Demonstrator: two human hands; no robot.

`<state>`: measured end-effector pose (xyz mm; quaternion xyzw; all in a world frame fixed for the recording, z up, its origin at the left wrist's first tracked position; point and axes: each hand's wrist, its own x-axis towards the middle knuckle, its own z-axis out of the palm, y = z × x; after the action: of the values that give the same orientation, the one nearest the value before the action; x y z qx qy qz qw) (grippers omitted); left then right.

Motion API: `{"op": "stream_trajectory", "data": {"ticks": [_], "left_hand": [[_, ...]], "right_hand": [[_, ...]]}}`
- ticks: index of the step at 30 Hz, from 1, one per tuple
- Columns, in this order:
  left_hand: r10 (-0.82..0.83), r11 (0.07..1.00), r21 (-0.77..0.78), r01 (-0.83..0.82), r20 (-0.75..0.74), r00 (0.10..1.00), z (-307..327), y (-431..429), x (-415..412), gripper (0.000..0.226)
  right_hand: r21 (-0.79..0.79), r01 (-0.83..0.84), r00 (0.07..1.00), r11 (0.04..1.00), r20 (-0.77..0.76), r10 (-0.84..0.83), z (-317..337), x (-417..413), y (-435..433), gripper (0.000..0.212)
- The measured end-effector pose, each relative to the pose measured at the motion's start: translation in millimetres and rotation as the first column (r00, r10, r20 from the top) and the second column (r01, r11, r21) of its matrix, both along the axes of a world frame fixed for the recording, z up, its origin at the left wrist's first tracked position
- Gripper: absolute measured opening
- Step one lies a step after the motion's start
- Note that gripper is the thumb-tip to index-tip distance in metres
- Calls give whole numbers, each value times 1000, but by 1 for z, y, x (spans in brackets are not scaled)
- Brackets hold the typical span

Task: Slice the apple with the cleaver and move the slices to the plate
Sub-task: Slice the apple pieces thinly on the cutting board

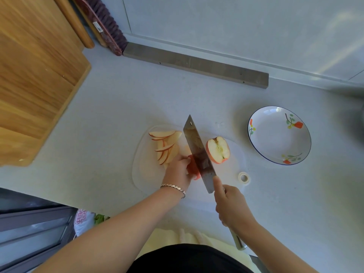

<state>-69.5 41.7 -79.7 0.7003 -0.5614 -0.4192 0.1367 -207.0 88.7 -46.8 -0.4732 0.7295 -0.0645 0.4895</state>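
Two grips at work. Right grip [230, 205]: fingers wrapped round the cleaver [198, 152] handle, forefinger laid up toward the blade's heel. The blade's long axis runs from heel at 5 o'clock to tip at 11 o'clock, edge down over the board [141, 174].

Left grip [178, 170]: fingers curled down on a red-skinned apple piece [191, 170], pinning it to the board. The piece lies against the blade's left face, at 11 o'clock from the right grip. Depth of the edge in the piece: cannot tell, since the blade hides the cut.

Outward:
- Slices [165, 146] lie fanned in a heap on the board, at 11 o'clock from the left grip.
- Apple half [218, 150], cut face up with the core showing, sits just beside the blade's right face.
- Plate [279, 134] holds no slices. It stands on the bench [98, 115] at 2 o'clock, well apart from the board, with the right grip the nearer.
- Tape roll [243, 177] lies just off the board's right edge.

Judgement: slicing is roughly half done and no transfer has started. The next cut depends on the blade staying parallel to the piece's cut face. The left fingertips are near the edge, so there is a risk of a nick.
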Motion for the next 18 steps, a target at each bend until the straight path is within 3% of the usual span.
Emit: {"op": "stream_trajectory", "data": {"ticks": [5,10,18], "left_hand": [[-25,999,-23,26,11,1000,1,-1,1,42],[22,999,-34,-23,-22,1000,-3,-2,-1,50],[46,999,1,-46,-16,999,-6,-2,-2,54]], "right_hand": [[-34,9,1000,999,-28,-10,-9,11,-1,52],[96,237,950,967,186,-251,-4,3,-7,52],[53,201,957,978,204,-208,16,-1,-6,51]]}}
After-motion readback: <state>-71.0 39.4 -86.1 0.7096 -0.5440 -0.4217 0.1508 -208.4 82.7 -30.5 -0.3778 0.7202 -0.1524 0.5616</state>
